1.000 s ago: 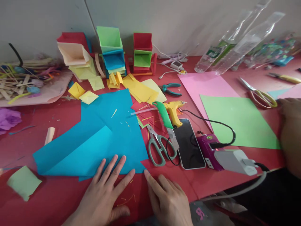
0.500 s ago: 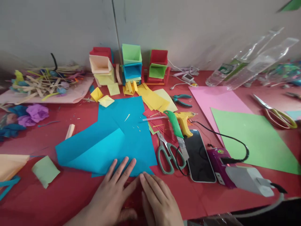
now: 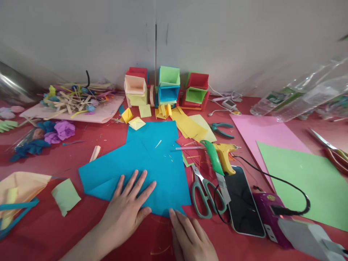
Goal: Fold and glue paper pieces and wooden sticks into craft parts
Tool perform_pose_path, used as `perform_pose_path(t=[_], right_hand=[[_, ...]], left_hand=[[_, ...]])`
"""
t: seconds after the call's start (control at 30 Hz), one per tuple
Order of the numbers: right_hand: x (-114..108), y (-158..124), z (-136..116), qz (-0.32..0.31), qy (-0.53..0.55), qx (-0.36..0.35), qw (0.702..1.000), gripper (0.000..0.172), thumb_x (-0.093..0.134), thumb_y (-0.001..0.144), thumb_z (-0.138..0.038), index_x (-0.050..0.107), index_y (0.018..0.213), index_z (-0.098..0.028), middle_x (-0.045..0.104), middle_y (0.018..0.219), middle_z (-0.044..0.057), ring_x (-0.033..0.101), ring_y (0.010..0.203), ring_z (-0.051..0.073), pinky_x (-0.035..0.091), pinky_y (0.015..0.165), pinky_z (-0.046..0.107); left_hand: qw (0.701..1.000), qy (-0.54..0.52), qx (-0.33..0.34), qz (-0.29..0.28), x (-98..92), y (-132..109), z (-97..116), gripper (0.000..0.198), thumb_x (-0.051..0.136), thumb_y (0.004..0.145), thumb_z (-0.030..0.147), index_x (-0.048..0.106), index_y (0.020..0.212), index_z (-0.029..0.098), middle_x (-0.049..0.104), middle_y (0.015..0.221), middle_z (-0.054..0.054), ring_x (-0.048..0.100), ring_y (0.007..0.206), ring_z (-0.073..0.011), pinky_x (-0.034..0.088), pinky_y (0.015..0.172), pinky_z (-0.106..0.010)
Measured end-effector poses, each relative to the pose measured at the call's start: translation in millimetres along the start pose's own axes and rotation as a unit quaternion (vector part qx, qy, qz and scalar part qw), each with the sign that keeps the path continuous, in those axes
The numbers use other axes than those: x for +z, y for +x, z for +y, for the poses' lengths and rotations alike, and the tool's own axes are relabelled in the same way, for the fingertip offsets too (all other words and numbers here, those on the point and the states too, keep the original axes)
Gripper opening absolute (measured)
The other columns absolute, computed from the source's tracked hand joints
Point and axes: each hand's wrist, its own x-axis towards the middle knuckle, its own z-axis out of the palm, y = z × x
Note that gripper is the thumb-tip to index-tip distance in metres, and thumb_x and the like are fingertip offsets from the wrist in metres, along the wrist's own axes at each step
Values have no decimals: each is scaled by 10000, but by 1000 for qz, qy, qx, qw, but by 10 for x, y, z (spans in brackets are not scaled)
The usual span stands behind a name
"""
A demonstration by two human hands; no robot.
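Observation:
A large blue sheet of paper (image 3: 163,170) lies on the red table, with a folded flap along its lower left. My left hand (image 3: 129,204) is open, its spread fingers flat on that flap. At the lower edge of the paper is my right hand (image 3: 190,233), fingers stretched out side by side and fingertips touching the edge; its thumb is mostly hidden. Grey-handled scissors (image 3: 205,195) lie right of the paper. Near them are a green utility knife (image 3: 214,159) and a yellow glue gun (image 3: 224,156). Small yellow scraps sit on the blue sheet.
Folded paper boxes (image 3: 168,85) stand against the wall. A phone (image 3: 244,203), a purple power block (image 3: 272,217), pliers (image 3: 221,129), green paper (image 3: 304,181) and plastic bottles (image 3: 266,103) occupy the right. Wooden sticks (image 3: 73,103) and purple paper flowers (image 3: 63,130) lie left.
My left hand has spread and moved up-left over the flap, away from my right hand. The flap looks flatter. The whole view has shifted, so things appear lower and further right.

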Motion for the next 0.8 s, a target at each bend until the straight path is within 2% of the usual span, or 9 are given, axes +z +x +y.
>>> perform_pose_path(t=[0.17,0.33,0.4,0.5,0.67,0.8], right_hand=[[-11,141,-25,39,-2,3,999,358,347,882,-197,618,1111,-152,688,1008,73,638,781,195,540,626,286],[199,231,-206,140,54,-22,988,325,359,896,-225,636,1065,-208,657,1112,9,591,990,201,491,788,310],[313,200,-264,153,59,-25,986,319,385,890,-247,615,1105,-202,652,1122,10,574,1031,203,469,834,320],[352,157,-257,148,42,-35,987,319,413,881,-257,600,1130,-189,640,1144,7,571,1050,190,457,860,304],[133,158,-60,73,-32,-127,989,312,448,868,-238,592,1138,-179,610,1188,-21,597,1027,152,485,821,236],[62,76,68,70,-48,-146,986,314,454,863,-237,592,1138,-172,621,1169,-12,613,1008,141,491,827,215]], left_hand=[[1000,6,-6,10,-2,6,24,577,349,886,463,130,1407,345,202,1481,-48,200,1329,-327,240,992,-554],[1000,2,-10,8,-2,9,41,573,383,884,415,151,1404,349,188,1486,-46,205,1327,-330,238,993,-565],[1000,-3,-11,4,-9,12,41,582,386,883,411,137,1406,350,175,1489,-46,193,1330,-335,236,990,-574],[1000,-12,-12,2,-29,12,32,580,374,888,412,121,1406,351,160,1492,-37,178,1336,-328,228,996,-570],[1000,-23,-2,-9,-53,-21,-43,564,344,905,387,102,1411,323,136,1495,-1,144,1352,-281,219,1035,-500],[1000,-23,2,-12,-47,-64,-150,578,337,906,406,93,1416,286,126,1494,7,129,1358,-257,212,1058,-447]])
